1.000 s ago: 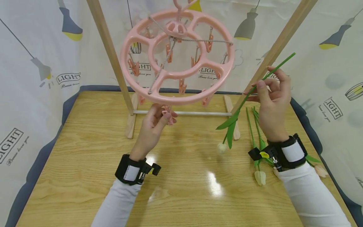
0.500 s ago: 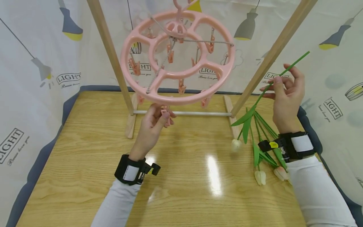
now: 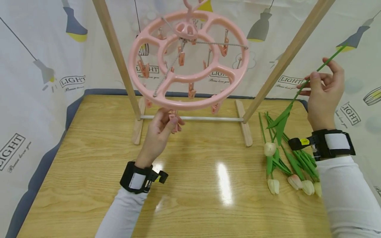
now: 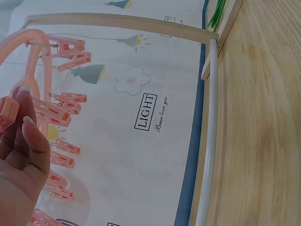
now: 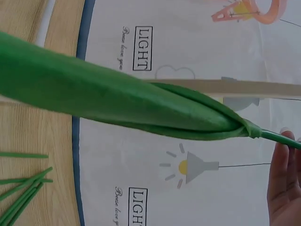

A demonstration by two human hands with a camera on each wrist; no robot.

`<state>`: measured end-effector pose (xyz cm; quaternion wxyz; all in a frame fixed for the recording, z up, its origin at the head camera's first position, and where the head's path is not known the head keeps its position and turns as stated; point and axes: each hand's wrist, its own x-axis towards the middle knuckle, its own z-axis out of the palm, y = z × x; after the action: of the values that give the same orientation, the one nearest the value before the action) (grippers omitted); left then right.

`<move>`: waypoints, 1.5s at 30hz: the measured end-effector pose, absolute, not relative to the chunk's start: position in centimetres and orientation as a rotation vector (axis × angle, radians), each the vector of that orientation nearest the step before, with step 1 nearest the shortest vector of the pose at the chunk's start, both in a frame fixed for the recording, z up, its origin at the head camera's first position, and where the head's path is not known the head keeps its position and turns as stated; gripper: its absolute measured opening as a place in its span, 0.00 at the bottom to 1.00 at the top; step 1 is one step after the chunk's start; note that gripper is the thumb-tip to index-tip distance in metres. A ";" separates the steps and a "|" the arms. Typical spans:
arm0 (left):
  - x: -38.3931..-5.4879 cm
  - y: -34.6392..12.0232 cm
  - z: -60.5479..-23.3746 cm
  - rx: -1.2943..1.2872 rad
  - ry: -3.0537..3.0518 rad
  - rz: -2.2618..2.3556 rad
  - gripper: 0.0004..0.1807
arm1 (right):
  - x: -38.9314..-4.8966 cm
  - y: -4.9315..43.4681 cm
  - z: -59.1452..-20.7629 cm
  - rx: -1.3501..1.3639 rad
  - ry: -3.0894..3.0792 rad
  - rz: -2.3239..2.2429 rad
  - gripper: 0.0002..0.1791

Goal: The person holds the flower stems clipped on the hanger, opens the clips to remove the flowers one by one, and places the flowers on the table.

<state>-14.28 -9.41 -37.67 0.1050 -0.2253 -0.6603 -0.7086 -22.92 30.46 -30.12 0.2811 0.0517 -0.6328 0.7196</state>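
My left hand [image 3: 159,130] holds a pink clothespin [image 3: 174,123] under the front rim of the round pink hanger [image 3: 190,105]. In the left wrist view, a pink clothespin [image 4: 8,111] shows at the fingertips. My right hand [image 3: 325,96] pinches the green stem of an artificial tulip [image 3: 270,149] between thumb and fingers, out to the right of the stand. Its white bloom hangs downward over the other tulips. In the right wrist view, a long green leaf [image 5: 117,94] crosses the frame and the right hand [image 5: 285,181] shows at the edge.
Several tulips [image 3: 294,181] lie on the right of the wooden table [image 3: 196,205]. The hanger hangs within a wooden stand [image 3: 119,62] with a white crossbar [image 3: 208,118]. More clothespins [image 3: 191,90] dangle from its rings. A printed cloth [image 3: 29,109] surrounds the table.
My right hand has moved right with the tulip, away from the hanger and over the lying tulips. My left hand stays at the clothespin. The hanger has shifted slightly.
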 end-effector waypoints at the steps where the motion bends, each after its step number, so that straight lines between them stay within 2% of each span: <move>1: -14.3 -9.4 -37.7 -0.663 -1.948 -2.089 0.16 | -22.9 30.8 -30.1 0.129 -1.718 1.917 0.21; 8: -14.3 -9.4 -37.8 -0.659 -1.958 -2.093 0.16 | -23.2 33.2 -30.0 0.005 -1.942 1.768 0.22; 13: -14.4 -9.4 -37.9 -0.669 -1.957 -2.089 0.16 | -23.5 34.9 -30.7 -0.118 -2.211 1.477 0.24; 21: -14.4 -9.3 -38.0 -0.680 -1.954 -2.088 0.16 | -23.7 37.7 -32.7 -0.172 -2.641 0.942 0.26; 33: -14.5 -9.3 -38.1 -0.682 -1.954 -2.079 0.16 | -24.2 39.1 -35.0 -0.034 -3.021 0.566 0.25; 45: -14.5 -9.3 -38.2 -0.683 -1.946 -2.092 0.14 | -24.0 39.2 -38.2 -0.018 -3.254 0.524 0.27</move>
<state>-14.52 -9.25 -38.17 0.1016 -0.2313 -0.6589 -0.7085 -23.97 39.21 -38.19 -0.0770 -0.0055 -0.9843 0.1585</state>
